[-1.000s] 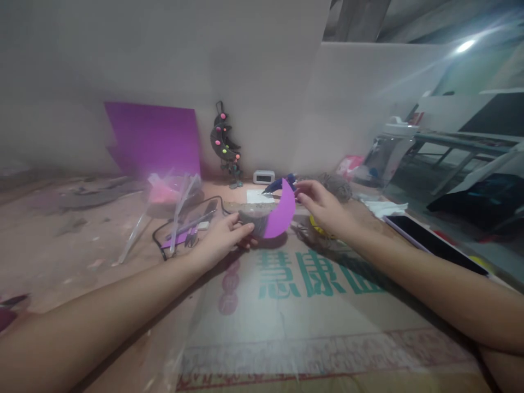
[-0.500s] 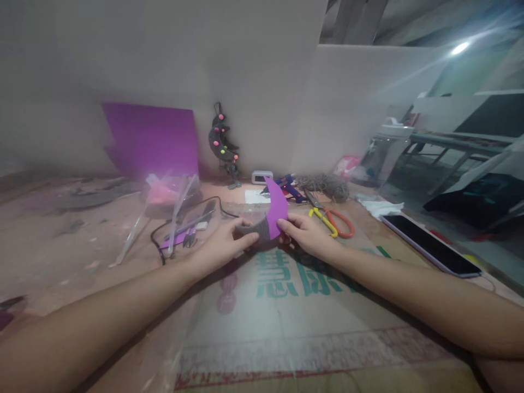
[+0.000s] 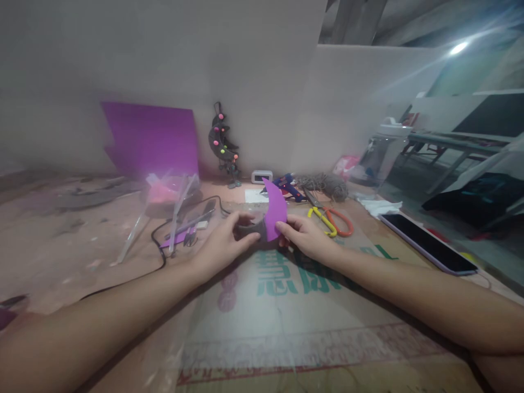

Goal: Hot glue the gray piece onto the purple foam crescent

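Note:
Both hands hold a purple crescent-shaped foam piece (image 3: 274,212) upright over the cardboard sheet (image 3: 295,316); its lower left part looks grey. My left hand (image 3: 224,244) pinches the grey end from the left, thumb on top. From the right, my right hand (image 3: 303,236) pinches the purple edge with thumb and fingers. Just right of that hand lie scissors (image 3: 332,219) with yellow and orange handles. A blue glue gun (image 3: 286,186) rests behind the crescent.
A purple foam sheet (image 3: 153,139) leans on the back wall beside a dark crescent ornament (image 3: 223,143) with coloured dots. Clear glue sticks and a black cable (image 3: 180,215) lie at the left. A phone (image 3: 426,243), twine ball (image 3: 325,185), small clock (image 3: 262,177) and clear jar (image 3: 385,147) stand at the right.
My right hand came back from the far side of the table and took hold of the crescent's right edge. The crescent turned more upright. The scissors are now uncovered.

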Tool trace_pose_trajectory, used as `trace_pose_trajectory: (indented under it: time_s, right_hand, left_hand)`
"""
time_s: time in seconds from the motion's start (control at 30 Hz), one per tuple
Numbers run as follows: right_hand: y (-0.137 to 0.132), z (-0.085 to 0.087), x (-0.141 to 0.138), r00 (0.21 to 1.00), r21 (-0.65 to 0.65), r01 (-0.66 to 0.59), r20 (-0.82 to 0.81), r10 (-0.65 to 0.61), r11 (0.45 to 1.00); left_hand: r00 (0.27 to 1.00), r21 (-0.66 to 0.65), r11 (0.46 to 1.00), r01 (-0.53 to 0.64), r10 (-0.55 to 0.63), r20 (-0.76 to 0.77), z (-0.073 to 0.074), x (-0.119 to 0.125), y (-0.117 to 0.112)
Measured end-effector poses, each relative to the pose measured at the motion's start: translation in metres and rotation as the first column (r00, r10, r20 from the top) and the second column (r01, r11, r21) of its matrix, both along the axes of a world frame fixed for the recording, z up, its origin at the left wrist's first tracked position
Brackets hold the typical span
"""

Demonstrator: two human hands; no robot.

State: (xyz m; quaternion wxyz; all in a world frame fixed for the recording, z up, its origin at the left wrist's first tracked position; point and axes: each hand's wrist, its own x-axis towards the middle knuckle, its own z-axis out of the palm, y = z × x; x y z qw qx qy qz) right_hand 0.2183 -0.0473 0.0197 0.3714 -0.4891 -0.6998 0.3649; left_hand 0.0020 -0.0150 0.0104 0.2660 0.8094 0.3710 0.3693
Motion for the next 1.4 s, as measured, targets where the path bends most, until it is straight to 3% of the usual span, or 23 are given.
trace_pose_trajectory:
  time_s: [0.13,0.23,0.3,0.47,0.7,0.93,1.2,1.4]
  right_hand:
    - [-0.003,-0.001,-0.001,0.997,0.067,-0.041,0.073,0.036,0.997]
    - [-0.007,0.0,-0.002,0.99,0.081,-0.059,0.131,0.048,0.995]
    - [-0.008,0.001,-0.002,0.99,0.072,-0.064,0.131,0.054,0.995]
    - [-0.007,0.001,-0.002,0.99,0.072,-0.074,0.125,0.064,0.995]
    - [-0.006,0.003,-0.003,0.985,0.047,-0.088,0.15,0.08,0.995]
    - [-0.004,0.001,-0.002,0.99,0.065,-0.078,0.124,0.07,0.995]
    - [-0.004,0.001,-0.001,0.995,0.007,-0.083,0.061,0.083,0.997]
    - [-0.004,0.002,-0.002,0.994,-0.017,-0.084,0.065,0.085,0.996]
  left_hand:
    - [0.99,0.136,0.987,0.085,-0.068,-0.125,0.004,0.0,-0.003]
    - [0.997,0.177,0.983,0.056,-0.044,-0.066,0.005,-0.001,-0.008]
    - [0.998,0.12,0.992,0.049,-0.054,0.038,0.005,-0.002,-0.012]
    - [0.947,-0.085,0.966,0.245,-0.22,0.234,0.006,0.001,-0.019]
    - [0.909,-0.197,0.934,0.297,-0.213,0.359,0.007,0.004,-0.016]
    - [0.97,-0.219,0.958,0.187,-0.145,0.196,0.007,0.001,-0.015]
    - [0.985,0.001,0.985,0.173,-0.173,-0.017,0.009,0.0,-0.016]
    - [0.994,0.066,0.994,0.092,-0.095,0.044,0.004,-0.001,-0.014]
